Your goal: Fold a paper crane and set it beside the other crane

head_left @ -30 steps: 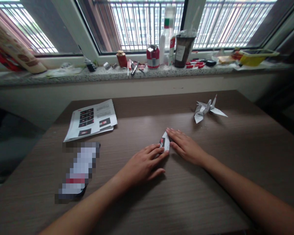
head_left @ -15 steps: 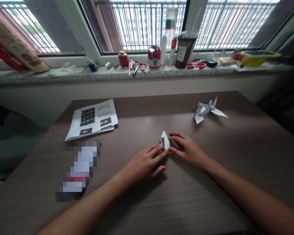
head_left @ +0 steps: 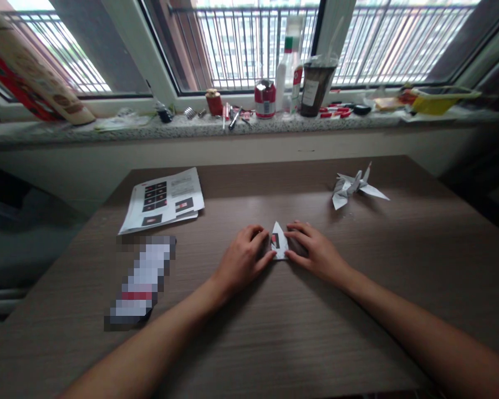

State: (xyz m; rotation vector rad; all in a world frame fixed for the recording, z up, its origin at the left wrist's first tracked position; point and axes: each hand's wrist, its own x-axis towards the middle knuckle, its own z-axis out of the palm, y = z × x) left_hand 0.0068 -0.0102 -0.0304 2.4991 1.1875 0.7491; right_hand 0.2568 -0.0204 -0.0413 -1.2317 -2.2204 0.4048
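Note:
A small folded paper (head_left: 279, 244), white with a dark and red printed patch, lies on the table with its pointed tip facing away from me. My left hand (head_left: 245, 257) is at its left side, the thumb at the lower left corner and the curled fingers at the left edge. On the opposite edge, my right hand (head_left: 316, 250) has thumb and fingertips against the paper. Both hands grip the piece between them by its sides. Farther back on the right stands a folded paper crane (head_left: 351, 185) with spread wings.
Printed sheets (head_left: 166, 197) lie at the table's back left, with a blurred-out phone-like object (head_left: 143, 280) nearer me. Along the granite windowsill (head_left: 133, 132) stand a red can (head_left: 265, 100), a lidded drink cup (head_left: 316, 88), a bottle (head_left: 281, 80) and a yellow container (head_left: 436, 102).
My left hand has moved off the top of the folded paper to its left edge, uncovering its lower part. My right hand stays at the right edge. The view has shifted slightly.

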